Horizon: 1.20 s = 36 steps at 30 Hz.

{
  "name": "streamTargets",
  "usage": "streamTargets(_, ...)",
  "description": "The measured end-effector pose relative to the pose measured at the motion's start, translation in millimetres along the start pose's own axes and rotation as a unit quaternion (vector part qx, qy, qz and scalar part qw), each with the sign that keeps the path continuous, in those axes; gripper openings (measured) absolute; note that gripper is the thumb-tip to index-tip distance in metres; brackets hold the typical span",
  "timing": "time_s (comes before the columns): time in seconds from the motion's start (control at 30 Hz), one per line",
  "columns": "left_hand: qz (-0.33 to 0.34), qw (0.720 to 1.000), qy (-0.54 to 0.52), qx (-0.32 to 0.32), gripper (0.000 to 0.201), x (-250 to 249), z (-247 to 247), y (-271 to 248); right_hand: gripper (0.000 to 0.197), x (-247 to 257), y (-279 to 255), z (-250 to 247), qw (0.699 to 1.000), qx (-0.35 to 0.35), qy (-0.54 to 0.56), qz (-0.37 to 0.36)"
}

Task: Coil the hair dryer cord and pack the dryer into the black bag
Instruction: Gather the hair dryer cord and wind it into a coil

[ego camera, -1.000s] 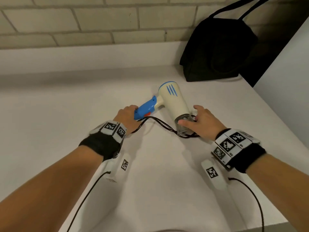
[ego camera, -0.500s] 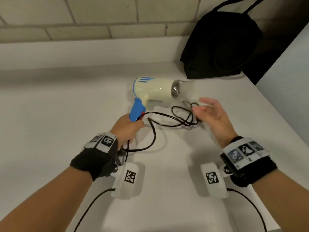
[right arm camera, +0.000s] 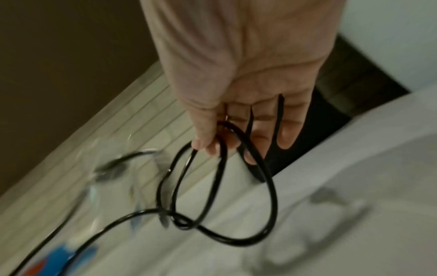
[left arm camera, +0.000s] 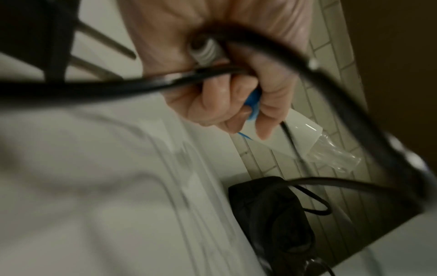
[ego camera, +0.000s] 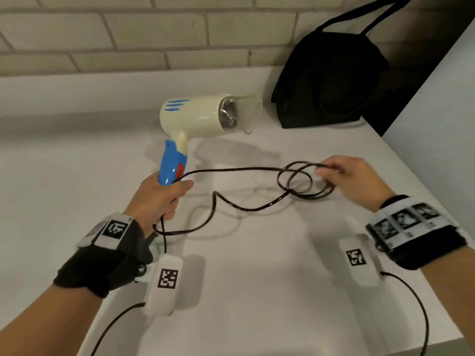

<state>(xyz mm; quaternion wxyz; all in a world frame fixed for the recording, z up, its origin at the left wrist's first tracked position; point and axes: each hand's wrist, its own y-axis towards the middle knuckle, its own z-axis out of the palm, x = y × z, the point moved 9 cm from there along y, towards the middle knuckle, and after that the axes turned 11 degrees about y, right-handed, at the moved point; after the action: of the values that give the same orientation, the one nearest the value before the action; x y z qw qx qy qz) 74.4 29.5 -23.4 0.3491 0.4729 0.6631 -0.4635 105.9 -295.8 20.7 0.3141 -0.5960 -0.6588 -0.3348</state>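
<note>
Left hand (ego camera: 156,199) is gripping the hair dryer (ego camera: 203,116) by its blue handle, holding it up off the white counter (ego camera: 257,291). Right hand (ego camera: 352,181) is pinching a couple of small loops of the cord (ego camera: 295,181) (most is hanging slack between the hands). Coiling is barely starting; black bag (ego camera: 331,80) is sitting at the back right, nothing packed yet.

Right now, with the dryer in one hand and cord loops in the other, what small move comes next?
Probably the right hand gathers another loop: it pinches only a few loops of cord, while slack still trails to the hair dryer held by the left hand.
</note>
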Motion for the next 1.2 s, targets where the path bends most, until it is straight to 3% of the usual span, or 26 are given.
streamTargets(0.1, -0.007, 0.999, -0.013, -0.040, 0.025, 7, -14, -3, 0.016, -25, 1, -47, 0.985, -0.105, 0.124, 0.065)
streamTargets(0.17, -0.022, 0.996, -0.063, -0.053, 0.024, 13, -19, -3, 0.022, -42, -4, -70, 0.952, -0.161, 0.237, 0.110)
streamTargets(0.27, -0.050, 0.987, -0.132, -0.075, 0.028, 26, -28, 3, 0.028, -73, -10, -95, 0.867, -0.239, 0.402, 0.174)
streamTargets(0.37, -0.070, 0.979, -0.165, -0.098, 0.027, 37, -35, 7, 0.032, -105, -16, -120, 0.786, -0.321, 0.489, 0.201)
streamTargets(0.53, -0.084, 0.982, -0.129, -0.113, 0.027, 50, -32, 7, 0.029, -104, -15, -129, 0.761, -0.323, 0.530, 0.190)
streamTargets(0.6, -0.094, 0.986, -0.084, -0.111, 0.026, 53, -27, 8, 0.029, -99, -10, -126, 0.767, -0.328, 0.524, 0.172)
streamTargets(0.73, -0.118, 0.988, 0.012, -0.094, 0.025, 57, -14, 5, 0.024, -96, -5, -108, 0.876, -0.247, 0.344, 0.233)
streamTargets(0.83, -0.109, 0.986, 0.087, -0.091, 0.023, 51, -7, 2, 0.013, -98, -8, -104, 0.928, -0.208, 0.196, 0.238)
streamTargets(0.93, -0.095, 0.984, 0.121, -0.094, 0.020, 42, -3, -1, 0.029, -78, -7, -109, 0.966, -0.203, -0.014, 0.159)
streamTargets(1.0, -0.088, 0.984, 0.124, -0.092, 0.018, 39, -3, 0, 0.031, -47, -7, -92, 0.983, -0.163, -0.050, 0.065)
streamTargets(1.07, -0.075, 0.986, 0.117, -0.088, 0.013, 38, -3, -1, 0.032, -16, -13, -51, 0.993, -0.048, -0.104, -0.030)
streamTargets(1.1, -0.066, 0.986, 0.120, -0.091, 0.006, 36, -3, -3, 0.034, -8, -18, -27, 0.984, 0.025, -0.167, -0.064)
streamTargets(1.13, -0.054, 0.984, 0.138, -0.100, 0.012, 32, -2, -5, 0.038, -7, -24, -4, 0.967, 0.093, -0.220, -0.092)
streamTargets(1.2, -0.033, 0.962, 0.236, -0.136, 0.048, 27, -7, -13, 0.047, -18, -34, 34, 0.929, 0.199, -0.299, -0.092)
